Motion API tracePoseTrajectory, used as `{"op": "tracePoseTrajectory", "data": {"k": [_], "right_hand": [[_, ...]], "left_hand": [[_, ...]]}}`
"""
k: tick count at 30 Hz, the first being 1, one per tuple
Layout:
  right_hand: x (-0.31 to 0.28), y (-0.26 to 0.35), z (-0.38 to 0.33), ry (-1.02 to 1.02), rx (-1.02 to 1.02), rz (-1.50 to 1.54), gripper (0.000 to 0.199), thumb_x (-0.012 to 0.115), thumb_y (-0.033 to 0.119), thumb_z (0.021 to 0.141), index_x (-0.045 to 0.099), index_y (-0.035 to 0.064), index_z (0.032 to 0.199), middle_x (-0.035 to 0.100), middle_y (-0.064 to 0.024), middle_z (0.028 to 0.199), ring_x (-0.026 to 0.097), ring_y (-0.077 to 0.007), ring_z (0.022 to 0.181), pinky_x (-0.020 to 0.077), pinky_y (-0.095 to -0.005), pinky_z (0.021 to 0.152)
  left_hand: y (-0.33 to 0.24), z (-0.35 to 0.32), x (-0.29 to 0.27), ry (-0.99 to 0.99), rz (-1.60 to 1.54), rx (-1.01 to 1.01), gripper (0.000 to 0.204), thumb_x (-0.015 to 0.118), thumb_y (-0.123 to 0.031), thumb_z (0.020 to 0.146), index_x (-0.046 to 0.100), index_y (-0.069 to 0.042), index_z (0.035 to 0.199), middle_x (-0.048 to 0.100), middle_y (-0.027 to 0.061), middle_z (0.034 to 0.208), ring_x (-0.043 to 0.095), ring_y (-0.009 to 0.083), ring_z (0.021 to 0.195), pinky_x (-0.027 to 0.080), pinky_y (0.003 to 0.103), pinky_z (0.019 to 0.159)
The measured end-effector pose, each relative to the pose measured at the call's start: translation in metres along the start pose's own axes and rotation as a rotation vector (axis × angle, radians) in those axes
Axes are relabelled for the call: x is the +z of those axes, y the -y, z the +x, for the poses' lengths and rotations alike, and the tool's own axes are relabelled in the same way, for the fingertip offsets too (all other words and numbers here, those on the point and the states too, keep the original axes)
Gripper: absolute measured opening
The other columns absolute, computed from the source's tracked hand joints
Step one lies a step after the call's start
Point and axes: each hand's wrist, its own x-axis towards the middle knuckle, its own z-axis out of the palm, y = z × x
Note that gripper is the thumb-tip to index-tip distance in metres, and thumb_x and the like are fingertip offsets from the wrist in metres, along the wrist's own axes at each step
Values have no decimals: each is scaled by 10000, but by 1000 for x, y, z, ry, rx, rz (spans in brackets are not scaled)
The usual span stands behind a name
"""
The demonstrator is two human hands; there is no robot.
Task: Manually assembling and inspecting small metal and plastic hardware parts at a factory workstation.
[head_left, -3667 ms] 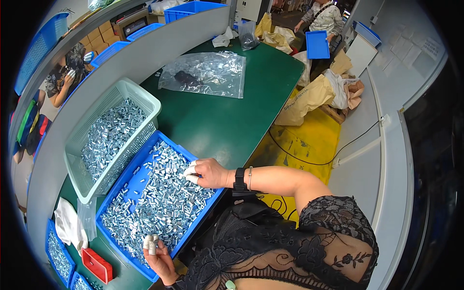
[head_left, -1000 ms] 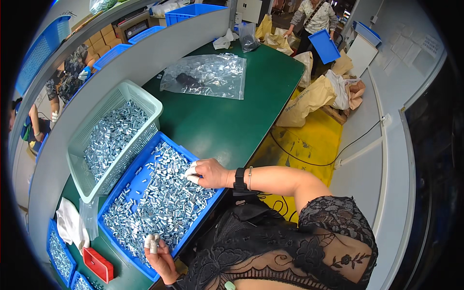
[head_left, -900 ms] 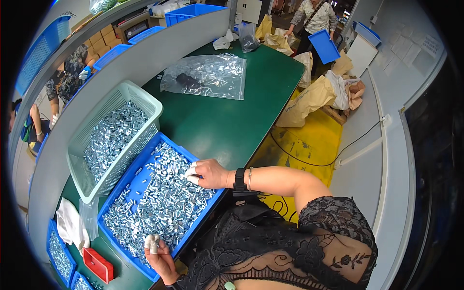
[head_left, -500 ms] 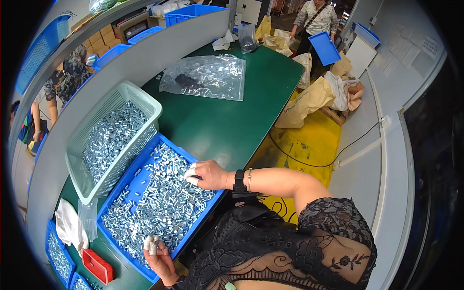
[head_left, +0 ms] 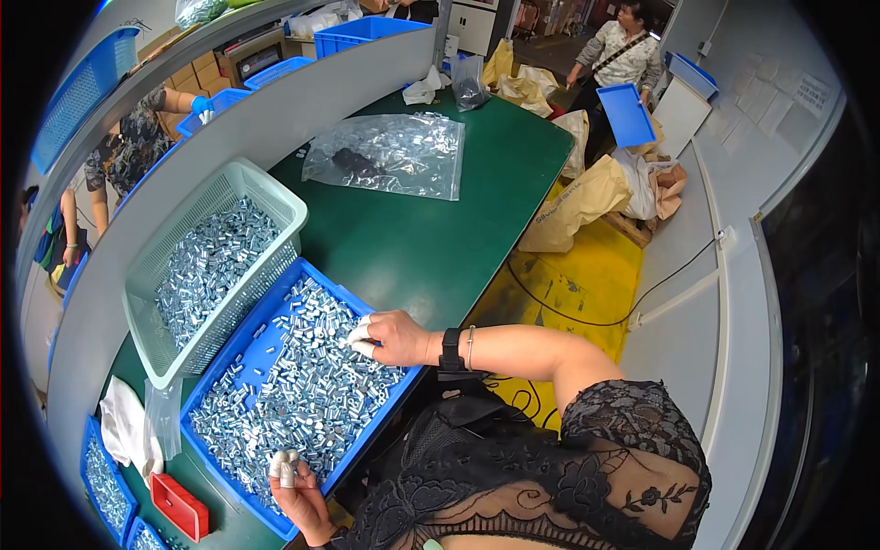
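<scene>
A blue tray (head_left: 240,346) on the green table is heaped with small silvery metal sleeves (head_left: 321,385). My right hand (head_left: 396,339), with white finger covers and a black wristband, has its fingertips pinched together at the right side of the heap. Whatever it pinches is too small to make out. Over the tray's near edge, my left hand (head_left: 301,502) is held with curled fingers, white covers on its tips; its grip hides anything inside. Beyond the tray's left side stands a pale green basket (head_left: 142,302) full of similar sleeves.
A clear plastic bag (head_left: 403,151) with parts lies on the table (head_left: 412,238). Left of the tray are a red box (head_left: 180,507), a white glove (head_left: 128,426) and small blue trays (head_left: 108,481). A person (head_left: 623,69) holding a blue tray stands beyond paper sacks (head_left: 577,206).
Both my hands stay in nearly the same place, with fingers still closed. The person at the back has straightened up, and a blue-gloved hand at the left has moved out over a tray.
</scene>
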Motion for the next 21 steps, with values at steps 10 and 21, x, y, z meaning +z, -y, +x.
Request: {"op": "tracePoseTrajectory", "data": {"k": [10, 21], "right_hand": [[-3, 4, 2, 30, 7, -20, 85, 611, 168, 768, 666, 125, 818, 568, -71, 676, 566, -260, 642, 456, -363, 565], [-1, 1, 2, 18, 2, -17, 73, 624, 147, 762, 663, 122, 818, 589, -53, 704, 569, -244, 643, 456, -352, 563]], "left_hand": [[-1, -1, 2, 4, 1, 3, 248, 543, -88, 859, 515, -19, 1096, 602, 75, 947, 491, 88, 659, 359, 162, 474], [-18, -2, 10, 49, 40, -103, 247, 551, -42, 837, 534, 2, 1080, 600, 82, 965, 557, 118, 763, 452, 183, 594]]}}
